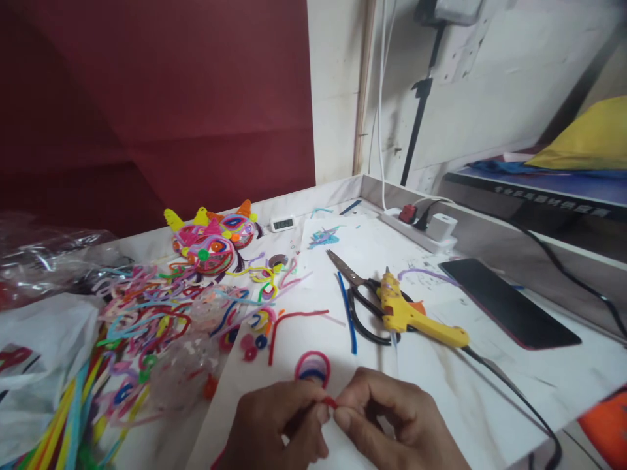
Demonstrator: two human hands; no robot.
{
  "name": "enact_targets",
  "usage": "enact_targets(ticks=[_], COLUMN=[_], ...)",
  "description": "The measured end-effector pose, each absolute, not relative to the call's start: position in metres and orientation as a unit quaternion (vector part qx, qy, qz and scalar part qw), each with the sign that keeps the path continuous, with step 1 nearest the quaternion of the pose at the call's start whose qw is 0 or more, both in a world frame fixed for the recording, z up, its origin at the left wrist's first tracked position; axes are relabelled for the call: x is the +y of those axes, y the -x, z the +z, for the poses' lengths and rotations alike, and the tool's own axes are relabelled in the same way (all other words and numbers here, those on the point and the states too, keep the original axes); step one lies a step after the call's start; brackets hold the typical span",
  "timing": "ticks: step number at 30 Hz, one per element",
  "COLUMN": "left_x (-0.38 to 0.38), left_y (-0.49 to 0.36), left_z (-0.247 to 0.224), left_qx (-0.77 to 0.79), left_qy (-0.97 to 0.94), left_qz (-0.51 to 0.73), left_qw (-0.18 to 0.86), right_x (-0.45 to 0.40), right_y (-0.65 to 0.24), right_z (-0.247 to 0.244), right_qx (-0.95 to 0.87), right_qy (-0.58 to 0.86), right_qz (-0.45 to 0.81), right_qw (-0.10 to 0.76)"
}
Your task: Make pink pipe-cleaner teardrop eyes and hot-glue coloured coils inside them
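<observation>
Hands working a fuzzy red strip. The strip lies nearer the viewer than the yellow glue gun and to its left, pinched between thumb and fingers of both the left hand and the right hand. Left of the glue gun: a striped loop just beyond the fingertips, a bent red stem and a blue stem. Scissors, partly hidden by the glue gun; phone, to its right on the table.
</observation>
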State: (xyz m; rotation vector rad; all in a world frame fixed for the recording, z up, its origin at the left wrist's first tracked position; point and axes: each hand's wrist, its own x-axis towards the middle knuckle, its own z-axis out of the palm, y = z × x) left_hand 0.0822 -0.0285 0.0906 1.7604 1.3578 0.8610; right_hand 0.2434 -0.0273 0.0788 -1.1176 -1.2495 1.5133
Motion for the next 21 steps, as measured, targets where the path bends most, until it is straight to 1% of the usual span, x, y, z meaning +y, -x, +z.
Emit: enact_targets(ticks=[3, 4, 6, 8, 10, 14, 16, 18, 21], left_x=[-0.026, -0.025, -0.023, -0.022, -0.022, -0.023, -0.025, -0.026, -0.026], left_y=[-0.086, -0.087, -0.087, -0.086, -0.084, -0.080, -0.079, -0.079, -0.079], left_z=[0.097, 0.099, 0.099, 0.097, 0.093, 0.083, 0.081, 0.081, 0.083], left_qx=[0.558, 0.564, 0.571, 0.568, 0.555, 0.525, 0.517, 0.518, 0.533], left_qy=[-0.596, -0.579, -0.575, -0.606, -0.655, -0.731, -0.735, -0.711, -0.640], left_qz=[0.310, 0.305, 0.303, 0.308, 0.317, 0.342, 0.355, 0.361, 0.355], left_qw=[0.487, 0.504, 0.502, 0.464, 0.403, 0.272, 0.258, 0.309, 0.425], right_x=[-0.025, -0.024, -0.022, -0.020, -0.019, -0.015, -0.014, -0.014, -0.014], right_y=[-0.244, -0.245, -0.247, -0.251, -0.254, -0.256, -0.256, -0.255, -0.253], right_z=[0.079, 0.078, 0.078, 0.079, 0.080, 0.083, 0.083, 0.083, 0.082], right_qx=[-0.446, -0.437, -0.442, -0.473, -0.529, -0.645, -0.671, -0.677, -0.651], right_qy=[0.375, 0.362, 0.380, 0.428, 0.463, 0.460, 0.452, 0.457, 0.479], right_qz=[0.685, 0.697, 0.686, 0.639, 0.576, 0.486, 0.471, 0.468, 0.493], right_qw=[0.437, 0.439, 0.436, 0.430, 0.417, 0.368, 0.351, 0.338, 0.322])
